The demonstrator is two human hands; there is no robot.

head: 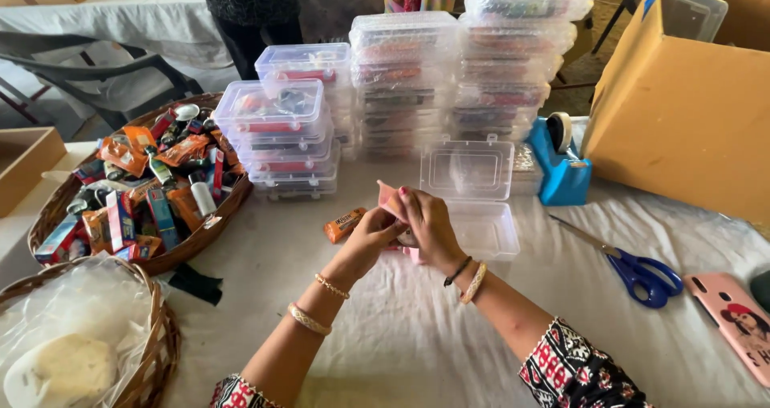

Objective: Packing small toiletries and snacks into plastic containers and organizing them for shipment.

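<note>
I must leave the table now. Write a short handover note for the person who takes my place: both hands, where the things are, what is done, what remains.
Left hand and right hand: both meet on a small pink packet, held above the table; exact grip is hard to see.
Open clear box: right behind the hands, lid up, looks empty.
Orange sachet: loose on the cloth, left of the hands.
Basket of small items: far left.
Done: closed boxes stacked behind.
Left: the open box is not filled or closed.

I see blue-handled scissors (638,273) beside a pink phone (738,324), a blue tape dispenser (559,166) against a cardboard box (682,111), stacked clear plastic boxes (449,71), and a wicker basket (210,225) of small packets.
</note>
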